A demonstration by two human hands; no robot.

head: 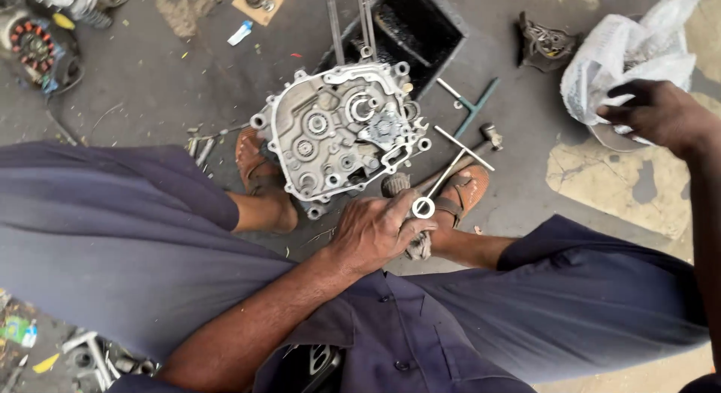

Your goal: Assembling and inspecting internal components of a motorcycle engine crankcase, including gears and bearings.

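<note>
My left hand (375, 229) is shut on a grimy geared shaft (396, 184) and pinches a small silver ring (423, 207) at its fingertips, just in front of an open grey engine crankcase (342, 130) that rests on the floor between my sandalled feet. Gears and bearings show inside the case. My right hand (655, 111) reaches out to the far right and grips the edge of a crumpled white plastic bag (627, 51). A silver T-handle wrench (460, 154) lies across my right foot, next to my left hand.
A second T-handle wrench (469, 104) with a teal shaft lies beyond the first. A black square tray (420, 25) stands behind the crankcase. A stator coil (34, 47) sits at far left, and a dark engine part (544, 41) is near the bag. Small bolts (201, 146) litter the concrete.
</note>
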